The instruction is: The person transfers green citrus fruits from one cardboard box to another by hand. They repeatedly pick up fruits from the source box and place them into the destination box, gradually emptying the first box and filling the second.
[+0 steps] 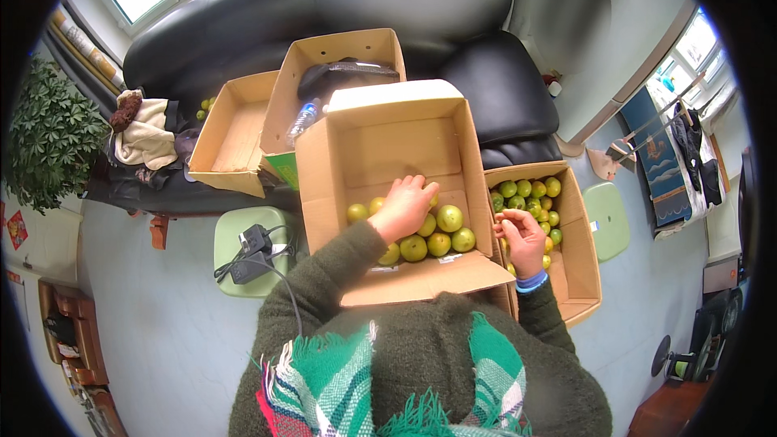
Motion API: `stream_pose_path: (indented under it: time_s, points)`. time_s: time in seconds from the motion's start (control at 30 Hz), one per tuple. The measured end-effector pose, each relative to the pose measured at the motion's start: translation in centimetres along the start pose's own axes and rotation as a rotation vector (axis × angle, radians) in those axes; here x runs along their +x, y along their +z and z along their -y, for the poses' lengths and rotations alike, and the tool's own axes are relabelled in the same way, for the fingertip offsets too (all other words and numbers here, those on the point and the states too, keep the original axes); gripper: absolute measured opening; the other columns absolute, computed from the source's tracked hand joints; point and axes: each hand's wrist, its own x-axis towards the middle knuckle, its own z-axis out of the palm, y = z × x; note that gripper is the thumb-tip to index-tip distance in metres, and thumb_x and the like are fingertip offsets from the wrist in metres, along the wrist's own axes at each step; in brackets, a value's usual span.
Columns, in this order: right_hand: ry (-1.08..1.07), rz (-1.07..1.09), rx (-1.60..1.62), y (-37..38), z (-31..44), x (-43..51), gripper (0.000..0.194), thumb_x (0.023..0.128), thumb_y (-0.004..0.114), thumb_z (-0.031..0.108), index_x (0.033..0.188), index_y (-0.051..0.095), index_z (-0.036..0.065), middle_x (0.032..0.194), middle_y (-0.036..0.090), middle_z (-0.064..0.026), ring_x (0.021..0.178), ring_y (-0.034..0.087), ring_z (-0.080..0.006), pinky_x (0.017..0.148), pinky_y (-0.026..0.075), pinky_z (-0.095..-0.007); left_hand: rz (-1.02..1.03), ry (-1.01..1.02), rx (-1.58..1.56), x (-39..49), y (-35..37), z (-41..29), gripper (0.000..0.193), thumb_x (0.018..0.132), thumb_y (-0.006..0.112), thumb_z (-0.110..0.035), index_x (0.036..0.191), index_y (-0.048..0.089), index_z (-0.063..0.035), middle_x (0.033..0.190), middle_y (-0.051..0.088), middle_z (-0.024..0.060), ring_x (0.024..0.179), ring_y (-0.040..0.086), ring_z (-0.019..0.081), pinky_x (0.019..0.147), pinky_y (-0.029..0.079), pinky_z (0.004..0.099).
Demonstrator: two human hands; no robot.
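Note:
An open cardboard box (pixel 397 152) stands before me with several round yellow-green fruits (pixel 438 243) along its near side. My left hand (pixel 405 206) reaches into it, palm down over the fruits; one fruit lies at its fingertips, partly hidden, and whether it is gripped cannot be told. To the right is a second cardboard box (pixel 580 243), holding more small green and yellow fruits (pixel 534 194). Above its left edge is my right hand (pixel 522 240), fingers bent and thumb near the fingertips; nothing shows clearly in it.
Behind stand a shallow cardboard box (pixel 234 127) and a taller one (pixel 340 48) with a plastic bottle (pixel 303 118), against a black leather sofa (pixel 243 30). A green stool (pixel 243 218) at left bears black power adapters (pixel 252 255) with a cable. Another green stool (pixel 610 224) stands at right.

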Motion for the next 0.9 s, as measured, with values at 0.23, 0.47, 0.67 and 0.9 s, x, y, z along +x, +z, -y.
stream_pose_path:
  time_s: [0.23,0.47,0.67,0.9]
  points:
    - [0.013,-0.123,-0.800,-8.4,-5.4,-0.7,0.033,0.092,0.075,0.008,0.121,0.064,0.000,0.112,0.072,-0.0169,0.101,0.071,-0.0283,0.085,0.058,-0.0410,0.162,0.064,-0.037,-0.1,0.1,0.2,0.051,0.080,0.060,0.006,0.129,0.062,-0.0035,0.122,0.060,0.0236,0.116,0.056,0.0416,0.099,0.047,0.0520]
    - [0.343,0.064,-1.356,-13.1,-10.5,-3.6,0.068,0.074,0.087,0.014,0.134,0.058,0.005,0.114,0.066,-0.0268,0.110,0.061,-0.0481,0.093,0.053,-0.0544,-0.069,0.132,-0.068,-1.2,-1.1,-0.8,0.047,0.085,0.061,0.002,0.132,0.062,-0.0024,0.144,0.052,0.0286,0.129,0.052,0.0451,0.108,0.045,0.0518]
    - [0.391,0.152,-1.518,-14.0,-13.1,-3.8,0.051,0.080,0.082,0.013,0.122,0.057,0.001,0.110,0.068,-0.0278,0.104,0.065,-0.0471,0.094,0.054,-0.0530,-0.102,0.125,-0.253,-2.3,-2.2,-1.2,0.032,0.088,0.066,-0.002,0.120,0.064,-0.0019,0.137,0.056,0.0240,0.126,0.053,0.0440,0.107,0.047,0.0495]
    - [0.277,0.188,-1.658,-14.6,-15.3,-4.2,0.037,0.079,0.073,0.003,0.113,0.057,0.002,0.106,0.069,-0.0257,0.099,0.065,-0.0434,0.091,0.051,-0.0482,-0.105,0.197,-0.293,-2.6,-1.7,-1.5,0.028,0.085,0.067,-0.002,0.113,0.063,-0.0043,0.133,0.057,0.0222,0.121,0.054,0.0435,0.104,0.049,0.0489]
